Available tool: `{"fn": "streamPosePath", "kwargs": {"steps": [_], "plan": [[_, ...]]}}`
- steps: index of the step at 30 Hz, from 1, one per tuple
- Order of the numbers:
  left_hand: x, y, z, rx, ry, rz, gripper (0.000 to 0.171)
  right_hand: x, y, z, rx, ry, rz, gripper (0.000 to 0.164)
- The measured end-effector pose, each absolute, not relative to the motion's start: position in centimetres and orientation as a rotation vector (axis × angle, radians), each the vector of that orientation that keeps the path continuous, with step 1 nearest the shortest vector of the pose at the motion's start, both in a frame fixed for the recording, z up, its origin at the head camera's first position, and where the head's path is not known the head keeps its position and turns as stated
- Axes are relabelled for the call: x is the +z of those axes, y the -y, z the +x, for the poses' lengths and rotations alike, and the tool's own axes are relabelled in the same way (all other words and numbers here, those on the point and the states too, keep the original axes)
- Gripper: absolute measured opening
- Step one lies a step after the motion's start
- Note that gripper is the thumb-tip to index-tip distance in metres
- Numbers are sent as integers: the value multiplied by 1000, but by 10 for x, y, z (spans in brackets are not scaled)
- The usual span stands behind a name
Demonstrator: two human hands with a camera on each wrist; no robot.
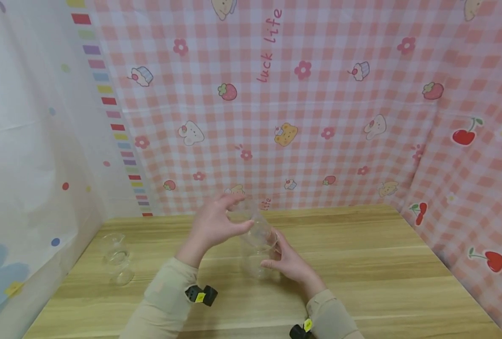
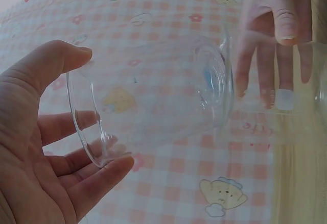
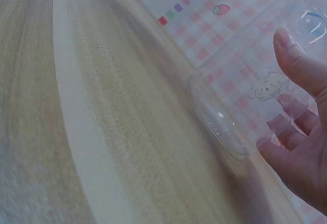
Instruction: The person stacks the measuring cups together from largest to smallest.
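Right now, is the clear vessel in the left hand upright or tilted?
Tilted: in the head view, the clear vessel slants down from the left hand toward the right hand.

tabletop (image 1: 386, 263) passable rightward; clear vessels (image 1: 259, 233) block centre, glassware (image 1: 118, 257) left.

Two beige-sleeved forearms (image 1: 163, 294) reach over the light wooden tabletop (image 1: 386, 287). The bare left hand (image 1: 216, 219), higher and toward the far edge, grips between thumb and curved fingers; the bare right hand (image 1: 290, 260) grips lower, its thumb opposite the fingers.
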State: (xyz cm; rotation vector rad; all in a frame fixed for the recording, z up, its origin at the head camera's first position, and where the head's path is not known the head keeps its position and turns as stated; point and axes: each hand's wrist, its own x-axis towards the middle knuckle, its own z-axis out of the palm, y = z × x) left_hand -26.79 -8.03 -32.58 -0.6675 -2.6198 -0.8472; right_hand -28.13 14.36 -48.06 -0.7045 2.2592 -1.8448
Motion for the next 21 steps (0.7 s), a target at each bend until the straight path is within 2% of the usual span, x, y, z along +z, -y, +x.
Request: {"fn": "streamPosePath", "kwargs": {"steps": [21], "plan": [[-345,68,-271,-710,2643,-683,66,-481,-144,-282,-1870,-2231,-751,86]]}}
